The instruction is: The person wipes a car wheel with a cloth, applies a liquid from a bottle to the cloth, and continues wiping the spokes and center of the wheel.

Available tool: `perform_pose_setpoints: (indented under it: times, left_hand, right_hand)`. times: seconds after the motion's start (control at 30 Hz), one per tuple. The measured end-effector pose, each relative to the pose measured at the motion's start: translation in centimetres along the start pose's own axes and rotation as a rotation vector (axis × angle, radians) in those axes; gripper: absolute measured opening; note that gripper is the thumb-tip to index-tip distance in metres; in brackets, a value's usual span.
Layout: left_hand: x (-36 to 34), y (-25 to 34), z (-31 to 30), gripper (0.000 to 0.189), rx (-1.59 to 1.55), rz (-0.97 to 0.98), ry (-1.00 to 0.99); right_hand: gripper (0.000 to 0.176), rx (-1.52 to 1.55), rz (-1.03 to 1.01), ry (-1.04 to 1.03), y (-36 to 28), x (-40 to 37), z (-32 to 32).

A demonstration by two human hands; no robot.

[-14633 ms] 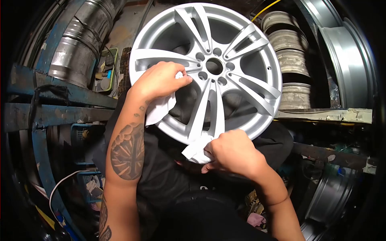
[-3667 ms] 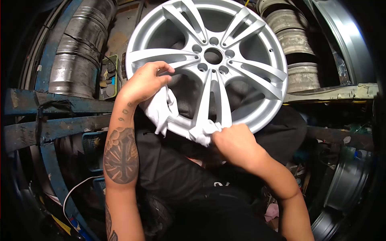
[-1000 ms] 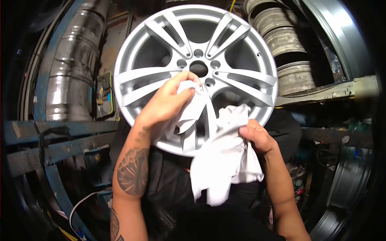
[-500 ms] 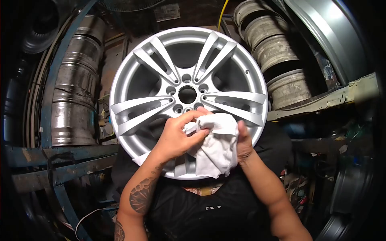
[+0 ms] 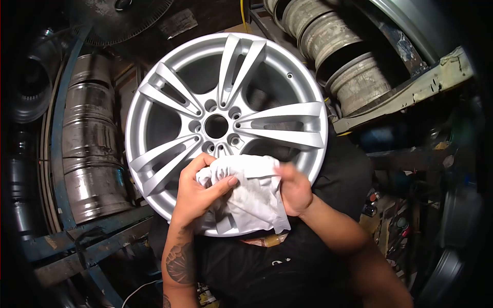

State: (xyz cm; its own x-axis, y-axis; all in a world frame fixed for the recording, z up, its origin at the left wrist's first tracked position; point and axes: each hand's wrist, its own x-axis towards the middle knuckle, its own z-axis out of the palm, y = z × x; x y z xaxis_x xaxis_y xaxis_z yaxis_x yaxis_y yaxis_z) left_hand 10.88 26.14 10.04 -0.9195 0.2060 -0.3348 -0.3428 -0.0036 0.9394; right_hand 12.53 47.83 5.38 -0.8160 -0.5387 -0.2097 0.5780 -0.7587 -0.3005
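Note:
A silver alloy wheel with paired spokes rests in front of my body, its face up toward the camera. Over its lower part, a white cloth hangs between my two hands. My left hand grips the bunched left side of the cloth, thumb laid across the front. At the cloth's upper right edge is my right hand, its fingertips blurred by motion; whether they pinch the cloth cannot be made out. The wheel's lowest spokes are mostly hidden behind the cloth.
Stacked metal rims stand on the left behind a blue frame. More dusty rims lie at the upper right beside a pale beam. A fan shows at the top left.
The view has tilted and shifted, so the wheel appears turned and further left. The cloth is spread wider between my hands, and my right hand has moved to its upper edge.

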Motion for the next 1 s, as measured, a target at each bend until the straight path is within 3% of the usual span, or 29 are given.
perform_pose_setpoints:
  times: [0.1, 0.3, 0.43, 0.47, 0.53, 0.63, 0.73, 0.8, 0.97, 1.0]
  left_hand:
    - [0.0, -0.2, 0.1, 0.034, 0.031, 0.163, 0.012]
    - [-0.3, 0.5, -0.4, 0.045, 0.244, 0.145, -0.025]
    - [-0.2, 0.5, -0.8, 0.046, 0.294, 0.16, -0.114]
    - [-0.2, 0.6, -0.6, 0.033, 0.338, 0.219, -0.134]
    - [0.0, -0.5, -0.5, 0.032, 0.353, 0.235, -0.139]
    - [0.0, -0.9, 0.9, 0.031, 0.337, 0.275, -0.118]
    - [0.1, -1.6, 1.3, 0.03, 0.329, 0.353, -0.096]
    - [0.1, -1.7, 1.1, 0.029, 0.217, 0.286, -0.142]
    - [-0.3, -1.7, -0.6, 0.032, -0.309, -0.138, -0.434]
    - [-0.1, -2.2, -0.9, 0.033, -0.405, -0.153, -0.54]
  right_hand:
    - [0.046, -0.457, -0.006, 0.023, 1.1, -0.5, 0.3]
    - [0.047, 0.07, 0.019, -0.022, 0.8, -0.1, -0.5]
    - [0.052, 0.07, 0.047, 0.01, 0.8, -0.1, 0.9]
    - [0.052, 0.065, 0.063, 0.016, 0.9, 0.0, 0.9]
    - [0.052, 0.001, 0.097, 0.052, 1.0, -0.1, 0.5]
    - [0.052, -0.397, 0.05, 0.096, 0.3, -0.5, 1.4]
    - [0.052, -0.26, 0.093, 0.093, -0.3, -0.9, 0.2]
    - [0.056, -0.079, 0.199, -0.004, -0.8, -0.6, 1.3]
    - [0.072, -0.192, 0.102, -0.209, -0.5, -1.3, 2.2]
    - [0.076, -0.235, 0.092, -0.256, -0.2, -1.5, 2.3]
